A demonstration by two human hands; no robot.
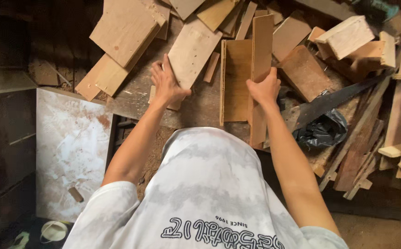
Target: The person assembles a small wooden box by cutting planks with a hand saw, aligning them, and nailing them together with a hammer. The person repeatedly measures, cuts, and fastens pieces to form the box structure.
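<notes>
Left hand (166, 83) lies flat, fingers spread, on a pale plywood offcut (192, 51) among the scrap pile. Right hand (265, 87) grips a long narrow board (261, 50) set beside a brown panel (237, 78), apparently edge to edge. Nothing looks fastened; handsaw (334, 100) lies untouched nearby.

Bench (196, 108): board (192, 53) under left hand (166, 83); plank (260, 69) in right hand (265, 87); saw (334, 99) right of plank, bag (322, 131) below saw.
</notes>
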